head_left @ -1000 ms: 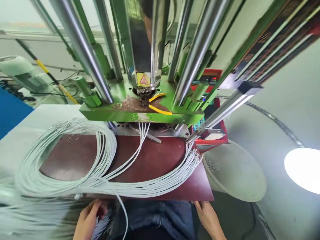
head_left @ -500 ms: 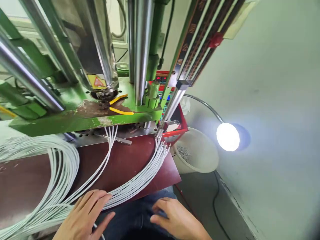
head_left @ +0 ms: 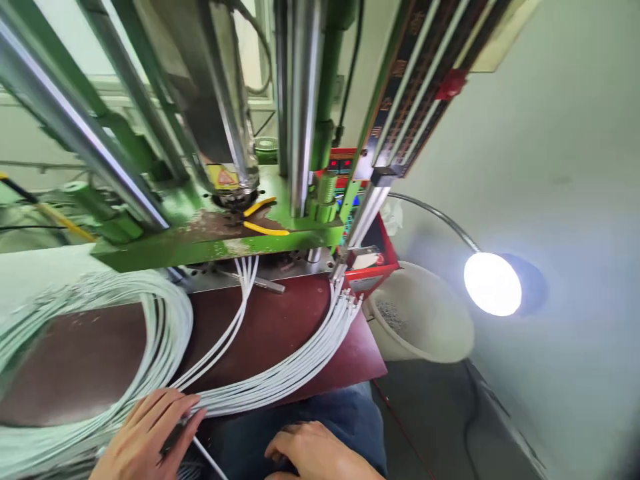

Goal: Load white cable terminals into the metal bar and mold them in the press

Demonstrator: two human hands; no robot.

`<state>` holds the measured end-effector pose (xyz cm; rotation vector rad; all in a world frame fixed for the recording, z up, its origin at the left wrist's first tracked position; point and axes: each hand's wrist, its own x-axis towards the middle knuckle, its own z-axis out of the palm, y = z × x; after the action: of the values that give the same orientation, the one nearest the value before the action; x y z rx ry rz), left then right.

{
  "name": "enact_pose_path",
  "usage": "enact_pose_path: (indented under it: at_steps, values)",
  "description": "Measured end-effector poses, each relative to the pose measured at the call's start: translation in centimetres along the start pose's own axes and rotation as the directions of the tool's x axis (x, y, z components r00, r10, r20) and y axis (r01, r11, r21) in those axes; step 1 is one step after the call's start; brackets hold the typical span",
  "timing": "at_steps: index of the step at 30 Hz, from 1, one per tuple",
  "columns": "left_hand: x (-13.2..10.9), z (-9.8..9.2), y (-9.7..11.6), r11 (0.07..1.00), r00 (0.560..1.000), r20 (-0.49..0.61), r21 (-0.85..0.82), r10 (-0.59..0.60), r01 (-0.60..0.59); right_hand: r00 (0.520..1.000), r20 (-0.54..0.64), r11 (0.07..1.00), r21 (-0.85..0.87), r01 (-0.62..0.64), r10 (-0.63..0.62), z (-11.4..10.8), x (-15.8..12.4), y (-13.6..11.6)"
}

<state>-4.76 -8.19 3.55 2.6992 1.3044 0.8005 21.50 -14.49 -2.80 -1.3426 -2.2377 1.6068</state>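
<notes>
My left hand (head_left: pixel 147 437) is at the lower left, over the near side of a bundle of white cables (head_left: pixel 280 383). Its thumb and fingertips come together at the bundle's edge, closed on the cables; the palm side is hidden. One single white cable (head_left: pixel 209 457) slants down beside the thumb. Over my lap, my right hand (head_left: pixel 320 450) hangs with loosely bent fingers, thumb apart, and nothing visible in it. Several cables (head_left: pixel 245 283) run up under the green press plate (head_left: pixel 220 250). The bundle's tipped ends point right, near the table's corner.
Yellow-handled pliers (head_left: pixel 265 227) lie on the press plate. A large cable coil (head_left: pixel 173 333) covers the left of the brown table (head_left: pixel 300 313). A metal bar (head_left: pixel 270 285) lies under the press. Right are a white bucket (head_left: pixel 425 320), a red control box (head_left: pixel 373 273) and a lit lamp (head_left: pixel 493 283).
The view has swung left, so the scene sits further right. My left thumb has closed up to the fingers at the cables. My right hand has moved left and lower, over my lap.
</notes>
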Motion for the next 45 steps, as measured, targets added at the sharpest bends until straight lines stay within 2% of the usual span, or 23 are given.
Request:
enact_pose_path:
  at_steps: [3, 5, 10, 13, 16, 19, 21, 23, 26, 28, 32, 38, 40, 41, 43, 45]
  values:
    - [0.5, -1.9, 1.6, 0.999, 0.998, 0.060, 0.003, -0.034, 0.034, 0.999, 0.048, 1.000, -0.002, -0.019, 0.019, 0.0, 0.2, -1.0]
    - [-0.2, -2.6, 2.0, 0.998, 0.991, 0.116, 0.029, -0.062, 0.060, 0.998, 0.063, 1.000, 0.002, -0.019, 0.018, 0.1, 0.5, -1.3]
    - [-3.5, -4.2, 1.2, 0.981, 0.957, 0.273, 0.187, -0.096, 0.045, 0.995, 0.100, 0.999, 0.029, -0.034, 0.031, 0.1, 1.1, -0.8]
    - [-4.7, -5.1, 0.6, 0.958, 0.933, 0.334, 0.284, -0.134, 0.036, 0.991, 0.125, 0.999, 0.033, -0.040, 0.035, 0.0, 1.5, -0.3]
    - [-4.6, -4.8, 0.9, 0.950, 0.900, 0.404, 0.311, -0.162, 0.031, 0.992, 0.124, 0.999, 0.010, -0.034, 0.032, -0.1, 2.0, -0.6]
    - [-3.8, -3.2, 2.0, 0.970, 0.885, 0.448, 0.242, -0.129, 0.018, 0.993, 0.116, 1.000, -0.013, -0.027, 0.029, -0.2, 2.3, -1.8]
    - [-3.2, -1.8, 2.7, 0.984, 0.904, 0.417, 0.174, -0.098, 0.027, 0.993, 0.114, 1.000, -0.012, -0.024, 0.025, -0.5, 2.3, -2.8]
    - [-2.7, -0.7, 2.9, 0.990, 0.942, 0.328, 0.139, -0.076, 0.032, 0.994, 0.110, 1.000, -0.012, -0.020, 0.022, -0.9, 2.0, -3.6]
    - [-2.3, 0.2, 2.4, 0.981, 0.983, 0.175, 0.195, -0.054, 0.019, 0.996, 0.083, 1.000, 0.011, -0.023, 0.022, -1.6, 1.3, -4.3]
    - [-2.2, 0.3, 1.7, 0.977, 0.991, 0.130, 0.215, -0.015, -0.013, 0.998, 0.052, 0.999, 0.034, -0.024, 0.022, -2.1, 0.8, -4.4]
    - [-1.9, -0.3, 1.1, 0.988, 0.989, 0.145, 0.143, 0.030, -0.050, 0.999, 0.026, 0.998, 0.064, -0.022, 0.020, -2.4, 0.3, -4.3]
    - [-0.6, -0.5, 1.0, 0.996, 0.979, 0.194, -0.055, -0.057, 0.069, 1.000, 0.020, 0.998, 0.060, 0.005, -0.007, -2.1, 0.4, -4.0]
    - [0.3, -0.2, 0.8, 0.985, 0.954, 0.277, -0.088, -0.117, 0.146, 1.000, 0.021, 0.998, 0.065, 0.021, -0.023, -2.0, 0.5, -3.9]
    - [0.8, -0.1, 0.7, 0.978, 0.927, 0.341, -0.082, -0.154, 0.193, 0.999, 0.023, 0.998, 0.063, 0.028, -0.029, -1.9, 0.6, -3.8]
    - [2.2, 0.1, 0.5, 0.951, 0.834, 0.498, -0.051, -0.239, 0.304, 0.999, 0.034, 0.998, 0.058, 0.038, -0.040, -1.9, 0.7, -3.7]
    - [3.7, 0.1, 0.3, 0.917, 0.701, 0.649, -0.012, -0.297, 0.399, 0.998, 0.045, 0.998, 0.056, 0.038, -0.040, -1.9, 0.7, -3.5]
